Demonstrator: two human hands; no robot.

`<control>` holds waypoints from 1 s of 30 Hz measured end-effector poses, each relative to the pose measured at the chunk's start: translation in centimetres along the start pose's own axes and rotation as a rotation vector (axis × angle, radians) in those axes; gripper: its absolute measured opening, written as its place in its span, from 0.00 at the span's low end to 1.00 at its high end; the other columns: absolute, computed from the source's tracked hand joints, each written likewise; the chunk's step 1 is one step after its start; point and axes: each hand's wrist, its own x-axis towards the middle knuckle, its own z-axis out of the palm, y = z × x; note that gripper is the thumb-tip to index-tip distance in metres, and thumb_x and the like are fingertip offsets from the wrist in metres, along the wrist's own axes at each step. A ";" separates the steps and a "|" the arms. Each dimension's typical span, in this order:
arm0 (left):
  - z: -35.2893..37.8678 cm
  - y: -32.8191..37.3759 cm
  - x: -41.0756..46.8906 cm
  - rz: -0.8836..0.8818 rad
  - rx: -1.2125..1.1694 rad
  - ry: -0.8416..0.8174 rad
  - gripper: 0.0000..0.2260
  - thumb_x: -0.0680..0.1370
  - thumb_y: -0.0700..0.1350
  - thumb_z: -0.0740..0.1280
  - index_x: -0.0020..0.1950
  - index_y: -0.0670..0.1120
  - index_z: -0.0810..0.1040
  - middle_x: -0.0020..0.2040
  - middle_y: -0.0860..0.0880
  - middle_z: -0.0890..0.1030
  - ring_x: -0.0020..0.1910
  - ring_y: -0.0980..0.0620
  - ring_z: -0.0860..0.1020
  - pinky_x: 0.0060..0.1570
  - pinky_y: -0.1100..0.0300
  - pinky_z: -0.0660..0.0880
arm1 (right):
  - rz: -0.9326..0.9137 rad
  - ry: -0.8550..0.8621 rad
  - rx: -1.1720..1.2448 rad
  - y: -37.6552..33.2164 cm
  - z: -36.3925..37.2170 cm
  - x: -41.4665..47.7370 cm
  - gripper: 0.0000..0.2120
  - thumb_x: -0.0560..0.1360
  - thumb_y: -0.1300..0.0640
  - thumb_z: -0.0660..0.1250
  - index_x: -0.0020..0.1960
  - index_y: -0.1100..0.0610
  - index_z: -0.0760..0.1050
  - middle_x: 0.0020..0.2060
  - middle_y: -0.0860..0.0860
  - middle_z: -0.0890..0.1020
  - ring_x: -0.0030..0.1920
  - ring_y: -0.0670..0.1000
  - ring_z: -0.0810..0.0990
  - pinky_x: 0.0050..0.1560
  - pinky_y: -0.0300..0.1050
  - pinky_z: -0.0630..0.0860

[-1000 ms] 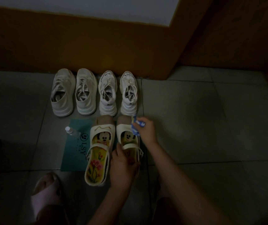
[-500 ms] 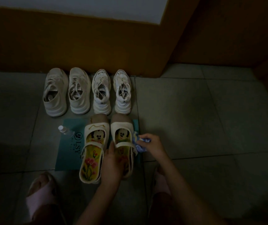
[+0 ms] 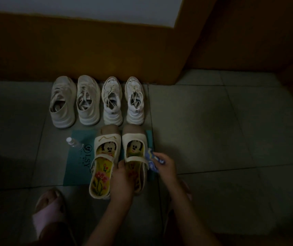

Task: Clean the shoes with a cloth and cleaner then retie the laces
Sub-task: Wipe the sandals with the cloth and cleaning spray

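Four sneakers point(image 3: 112, 102) stand in a row against the wall, toes to it. In each we see loose laces lying in the opening, untied. In front of them two strap shoes sit side by side on a teal mat point(image 3: 78, 167). The left strap shoe point(image 3: 104, 164) holds an insole with a cartoon face and flowers. The right strap shoe point(image 3: 135, 148) shows the same face, but its rear half is covered.

The left hand point(image 3: 122, 176) grips that rear half, thumb along the inner edge up to the strap; its fingertips are lost in shadow. The right hand point(image 3: 166, 164) pinches a blue patterned cloth point(image 3: 152, 159) and holds it against the right strap shoe's outer side, just beside the strap.

A small clear bottle point(image 3: 73, 143) lies tilted at the mat's left edge, white cap pointing away from the mat. We cannot tell how much is in it.

The light is dim. A foot in a pink slipper point(image 3: 48, 213) shows at lower left, and the other foot point(image 3: 186, 189) is mostly hidden behind the right forearm. The print on the mat is partly covered by the left strap shoe.
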 end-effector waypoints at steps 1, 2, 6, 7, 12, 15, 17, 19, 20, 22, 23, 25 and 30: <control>0.0 -0.3 0.1 0.014 -0.017 0.012 0.17 0.76 0.42 0.66 0.64 0.43 0.70 0.55 0.44 0.79 0.51 0.46 0.78 0.47 0.54 0.77 | 0.027 0.013 0.031 0.2 -0.5 -0.3 0.13 0.73 0.69 0.67 0.56 0.62 0.77 0.48 0.56 0.80 0.43 0.45 0.80 0.38 0.27 0.74; 0.0 -0.6 0.2 0.029 -0.028 0.018 0.16 0.76 0.42 0.66 0.63 0.43 0.71 0.55 0.44 0.79 0.51 0.47 0.78 0.47 0.55 0.77 | 0.029 0.046 0.074 0.2 -1.0 -0.6 0.14 0.73 0.70 0.66 0.58 0.63 0.76 0.48 0.57 0.80 0.40 0.41 0.80 0.38 0.27 0.74; 0.2 -0.7 0.0 0.043 -0.045 0.021 0.16 0.76 0.42 0.66 0.63 0.44 0.71 0.55 0.44 0.78 0.51 0.47 0.78 0.46 0.56 0.75 | -0.047 0.124 0.206 -1.4 -1.2 -2.1 0.17 0.74 0.71 0.64 0.61 0.61 0.74 0.48 0.50 0.80 0.39 0.34 0.80 0.39 0.28 0.75; 0.2 -0.7 0.0 0.046 -0.047 0.025 0.16 0.76 0.42 0.66 0.63 0.44 0.71 0.55 0.44 0.78 0.51 0.47 0.77 0.46 0.56 0.75 | -0.046 0.112 0.201 -1.3 -0.3 -2.9 0.17 0.75 0.70 0.64 0.62 0.61 0.74 0.49 0.50 0.80 0.41 0.37 0.81 0.41 0.30 0.76; 0.2 -0.7 -0.3 0.046 -0.077 0.034 0.15 0.77 0.42 0.65 0.62 0.42 0.72 0.54 0.44 0.78 0.51 0.46 0.78 0.46 0.57 0.74 | 0.002 0.153 0.170 0.0 3.2 -6.9 0.15 0.75 0.67 0.65 0.61 0.60 0.76 0.52 0.54 0.80 0.50 0.49 0.79 0.46 0.28 0.75; 0.4 -0.8 -0.3 0.052 -0.098 0.051 0.14 0.76 0.42 0.65 0.61 0.42 0.73 0.54 0.44 0.79 0.51 0.47 0.78 0.50 0.53 0.77 | 0.020 0.154 0.101 0.8 2.8 -7.8 0.14 0.74 0.69 0.65 0.59 0.62 0.76 0.51 0.54 0.79 0.48 0.44 0.78 0.43 0.23 0.71; 0.5 -0.9 -0.3 0.052 -0.090 0.052 0.14 0.76 0.41 0.65 0.62 0.42 0.73 0.54 0.43 0.79 0.52 0.46 0.78 0.51 0.49 0.77 | 0.049 0.106 0.063 1.6 2.2 -8.4 0.14 0.74 0.70 0.64 0.59 0.64 0.76 0.50 0.55 0.79 0.43 0.38 0.78 0.42 0.23 0.71; 0.5 -0.9 -0.3 0.056 -0.078 0.056 0.15 0.76 0.40 0.66 0.63 0.42 0.72 0.54 0.43 0.78 0.52 0.46 0.78 0.52 0.49 0.77 | 0.085 0.039 0.057 2.1 1.6 -8.8 0.14 0.74 0.71 0.64 0.59 0.66 0.75 0.50 0.56 0.78 0.42 0.39 0.77 0.41 0.25 0.72; 0.4 -0.9 -0.3 0.061 -0.075 0.057 0.16 0.76 0.40 0.66 0.63 0.42 0.72 0.55 0.43 0.78 0.52 0.46 0.77 0.52 0.49 0.77 | 0.099 0.005 0.060 2.2 1.2 -9.0 0.14 0.74 0.71 0.64 0.60 0.67 0.74 0.50 0.56 0.78 0.43 0.40 0.76 0.40 0.26 0.72; 0.4 -0.9 -0.4 0.064 -0.095 0.059 0.16 0.76 0.40 0.65 0.64 0.42 0.72 0.55 0.42 0.78 0.53 0.45 0.77 0.52 0.49 0.77 | 0.108 -0.065 0.043 2.3 0.6 -9.3 0.15 0.74 0.71 0.65 0.60 0.67 0.73 0.51 0.56 0.77 0.43 0.41 0.75 0.40 0.25 0.72; 0.4 -0.9 -0.5 0.062 -0.114 0.059 0.16 0.76 0.40 0.65 0.64 0.42 0.72 0.55 0.42 0.78 0.53 0.45 0.78 0.52 0.49 0.77 | 0.107 -0.100 0.021 2.3 0.2 -9.5 0.15 0.74 0.70 0.65 0.60 0.67 0.74 0.52 0.55 0.77 0.44 0.41 0.75 0.40 0.24 0.71; 0.3 -0.9 -0.6 0.055 -0.136 0.051 0.15 0.77 0.40 0.64 0.63 0.42 0.72 0.55 0.42 0.78 0.52 0.45 0.78 0.51 0.48 0.77 | 0.105 -0.160 -0.027 2.5 -0.2 -10.0 0.16 0.73 0.69 0.68 0.60 0.66 0.75 0.52 0.56 0.78 0.43 0.37 0.77 0.43 0.24 0.71; -0.3 -0.8 -0.9 0.062 -0.199 0.007 0.14 0.78 0.40 0.63 0.63 0.42 0.72 0.55 0.44 0.78 0.54 0.46 0.78 0.49 0.55 0.75 | 0.152 -0.306 0.028 1.1 -1.4 -11.3 0.14 0.73 0.66 0.68 0.59 0.61 0.76 0.52 0.56 0.80 0.46 0.39 0.79 0.46 0.30 0.73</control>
